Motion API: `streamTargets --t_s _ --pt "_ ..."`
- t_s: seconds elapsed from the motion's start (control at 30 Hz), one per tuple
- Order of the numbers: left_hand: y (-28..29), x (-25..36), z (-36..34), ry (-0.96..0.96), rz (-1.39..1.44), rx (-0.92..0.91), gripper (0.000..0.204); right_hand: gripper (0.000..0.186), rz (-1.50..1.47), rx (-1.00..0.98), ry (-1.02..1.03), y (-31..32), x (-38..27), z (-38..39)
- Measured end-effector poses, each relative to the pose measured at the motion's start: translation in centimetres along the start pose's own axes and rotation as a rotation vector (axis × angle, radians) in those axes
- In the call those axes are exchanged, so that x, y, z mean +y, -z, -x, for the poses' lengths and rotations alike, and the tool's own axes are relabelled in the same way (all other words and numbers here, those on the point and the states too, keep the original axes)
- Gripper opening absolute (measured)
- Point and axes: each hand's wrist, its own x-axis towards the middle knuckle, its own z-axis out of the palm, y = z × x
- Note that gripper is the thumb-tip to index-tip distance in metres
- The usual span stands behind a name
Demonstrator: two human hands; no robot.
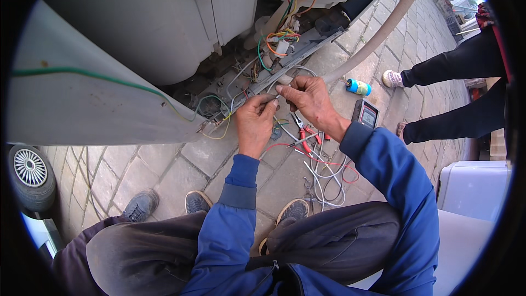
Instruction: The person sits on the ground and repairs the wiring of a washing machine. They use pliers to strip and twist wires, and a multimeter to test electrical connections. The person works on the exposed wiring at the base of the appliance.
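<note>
My left hand (256, 124) and my right hand (313, 104) meet over the lower edge of an opened white appliance (230, 0). Thumb and fingers of both are pinched together around a thin grey wire (278, 96); its ends are partly hidden by my fingers. Just behind them, loose coloured wires (282, 37) with a white connector (282, 48) hang out of the appliance's base. Beneath my right hand, pliers with red handles (310, 135) lie on the paving among red test leads (329, 163) and grey cable (323, 186).
A multimeter (369, 115) and a turquoise cylinder (358, 87) lie right of my right hand. A thick pale hose (383, 30) arches past. Someone's legs (455, 66) stand at right; another person's shoe (141, 205) is at left, near a wheel (32, 175). A green wire (98, 75) crosses the appliance panel.
</note>
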Motion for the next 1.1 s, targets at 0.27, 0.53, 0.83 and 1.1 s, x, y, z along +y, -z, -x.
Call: streamTargets --t_s 0.27,0.53,0.83,1.1 --pt "0.1 0.1 0.0 -0.017 -0.047 0.001 0.010 0.033 0.061 -0.109 -0.093 0.6 -0.3 -0.2" --pt "0.2 -0.2 0.0 -0.033 -0.053 -0.003 0.010 0.016 -0.129 -0.171 -0.055 0.7 -0.2 -0.4" --pt "0.1 0.0 0.1 -0.034 -0.051 -0.023 0.009 0.008 -0.119 -0.253 -0.137 1.0 -0.6 -0.4" --pt "0.6 -0.5 -0.1 -0.046 -0.123 -0.061 0.012 0.016 0.044 -0.264 -0.103 1.5 -0.5 -0.7"
